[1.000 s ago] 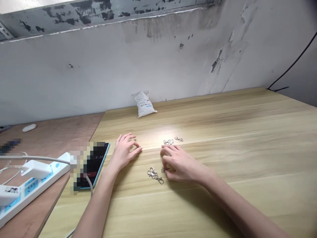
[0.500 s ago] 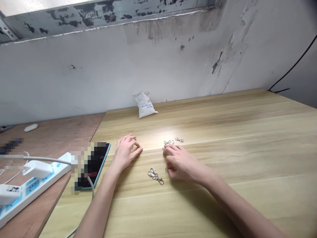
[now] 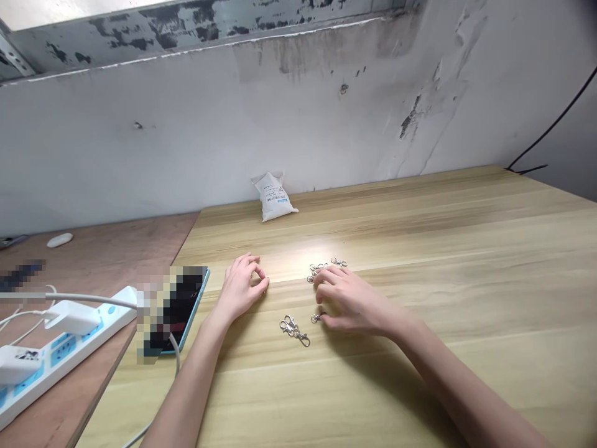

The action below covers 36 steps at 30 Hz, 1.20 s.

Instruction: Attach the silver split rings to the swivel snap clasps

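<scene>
My left hand (image 3: 242,285) rests on the light wooden table, fingers curled and the tips of thumb and forefinger close together. What lies between these tips is too small to make out. My right hand (image 3: 352,302) is open, thumb and fingers apart. Its thumb is by a small metal swivel clasp (image 3: 316,318) on the tabletop, partly covered by the hand. Its fingertips reach over a small group of silver clasps with rings (image 3: 311,279). Another clasp (image 3: 339,262) lies just beyond them. Between the hands, nearer me, is a cluster of lobster clasps (image 3: 295,330).
A white printed packet (image 3: 276,198) leans near the wall at the back. To the left lie a phone (image 3: 189,311), partly blurred out, with a pale cable (image 3: 176,354), and a white power strip (image 3: 69,354) with plugs. A brown board (image 3: 153,239) adjoins the table (image 3: 443,249).
My right hand has opened and shifted slightly right, its thumb and fingers spreading, so more of the clasp by its thumb shows. The left hand's fingertips have drawn closer; small rings beneath it no longer show.
</scene>
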Motion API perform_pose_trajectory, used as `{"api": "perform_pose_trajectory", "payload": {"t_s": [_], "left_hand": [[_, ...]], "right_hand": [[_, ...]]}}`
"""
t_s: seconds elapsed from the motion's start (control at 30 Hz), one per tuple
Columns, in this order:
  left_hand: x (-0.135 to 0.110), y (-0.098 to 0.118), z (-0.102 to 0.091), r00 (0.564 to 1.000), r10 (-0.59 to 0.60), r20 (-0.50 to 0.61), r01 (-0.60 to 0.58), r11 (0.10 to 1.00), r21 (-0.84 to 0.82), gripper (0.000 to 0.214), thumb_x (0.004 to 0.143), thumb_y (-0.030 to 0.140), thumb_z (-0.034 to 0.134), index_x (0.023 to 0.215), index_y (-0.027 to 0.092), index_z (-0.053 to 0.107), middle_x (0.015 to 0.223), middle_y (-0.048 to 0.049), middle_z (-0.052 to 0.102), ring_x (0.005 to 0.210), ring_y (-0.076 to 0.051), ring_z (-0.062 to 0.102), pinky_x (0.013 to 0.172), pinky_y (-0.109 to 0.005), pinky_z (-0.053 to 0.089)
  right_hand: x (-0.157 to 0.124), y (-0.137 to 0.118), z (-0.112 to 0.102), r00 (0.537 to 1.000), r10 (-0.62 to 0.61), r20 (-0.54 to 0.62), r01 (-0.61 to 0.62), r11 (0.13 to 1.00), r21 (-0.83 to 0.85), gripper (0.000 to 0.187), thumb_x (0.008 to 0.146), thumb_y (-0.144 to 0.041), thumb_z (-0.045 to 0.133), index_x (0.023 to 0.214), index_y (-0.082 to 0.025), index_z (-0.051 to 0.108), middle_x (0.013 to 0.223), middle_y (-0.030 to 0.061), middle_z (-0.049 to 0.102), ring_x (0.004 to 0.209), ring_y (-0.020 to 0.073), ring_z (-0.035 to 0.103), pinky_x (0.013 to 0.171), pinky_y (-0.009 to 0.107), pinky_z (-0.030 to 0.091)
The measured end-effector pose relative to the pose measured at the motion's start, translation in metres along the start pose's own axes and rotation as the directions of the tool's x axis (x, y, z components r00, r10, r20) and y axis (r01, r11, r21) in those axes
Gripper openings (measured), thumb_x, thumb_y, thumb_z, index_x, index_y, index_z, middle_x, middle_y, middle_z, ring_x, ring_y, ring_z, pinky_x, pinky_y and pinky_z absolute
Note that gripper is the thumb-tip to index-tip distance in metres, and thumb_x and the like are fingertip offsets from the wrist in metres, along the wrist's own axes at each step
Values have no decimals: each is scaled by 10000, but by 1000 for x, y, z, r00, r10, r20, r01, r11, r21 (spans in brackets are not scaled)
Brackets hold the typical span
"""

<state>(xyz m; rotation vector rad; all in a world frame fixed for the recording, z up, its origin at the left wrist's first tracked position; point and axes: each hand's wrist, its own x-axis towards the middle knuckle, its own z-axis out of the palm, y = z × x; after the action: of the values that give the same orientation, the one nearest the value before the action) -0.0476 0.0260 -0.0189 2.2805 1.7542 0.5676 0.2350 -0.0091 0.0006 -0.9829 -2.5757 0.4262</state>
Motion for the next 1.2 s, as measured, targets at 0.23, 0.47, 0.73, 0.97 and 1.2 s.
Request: {"api": "perform_pose_trajectory", "payload": {"t_s": [0.23,0.47,0.73,0.97,1.2], "left_hand": [[-3,12,3,997,75,7,-75,997,17,94,820,272,543,746,218,522,1290,-57,604,1352,-297,404,1124,-529,279],[-2,15,2,996,94,0,-94,995,-26,163,858,262,497,704,209,497,1218,-65,636,1266,-269,476,1091,-506,314],[-1,12,3,991,128,26,-128,992,-4,188,853,307,536,705,206,595,1254,-78,625,1288,-302,446,1062,-510,336],[0,14,0,989,149,-12,-149,988,-26,188,855,307,572,731,231,692,1193,-61,634,1200,-289,497,1035,-491,360],[1,18,-2,992,122,-32,-126,971,-205,173,862,340,598,797,236,721,1016,-56,624,1031,-236,534,955,-414,430]], "right_hand": [[0,2,9,1000,4,6,-5,1000,7,80,759,-156,678,715,-209,637,1034,27,620,1054,215,520,921,364,413],[2,-6,11,998,52,28,-52,999,-3,125,658,-64,624,676,-185,600,995,44,616,982,201,530,890,341,424],[1,-10,7,999,36,13,-35,998,-49,140,642,-73,622,661,-190,548,969,46,593,982,208,527,911,346,421],[1,-8,11,1000,11,-20,-12,999,-49,147,671,-85,653,733,-204,594,996,43,606,1057,223,525,922,353,423],[2,-9,11,999,42,19,-42,999,-8,137,642,-77,643,642,-190,566,1006,50,610,1024,221,541,890,354,440]]}}
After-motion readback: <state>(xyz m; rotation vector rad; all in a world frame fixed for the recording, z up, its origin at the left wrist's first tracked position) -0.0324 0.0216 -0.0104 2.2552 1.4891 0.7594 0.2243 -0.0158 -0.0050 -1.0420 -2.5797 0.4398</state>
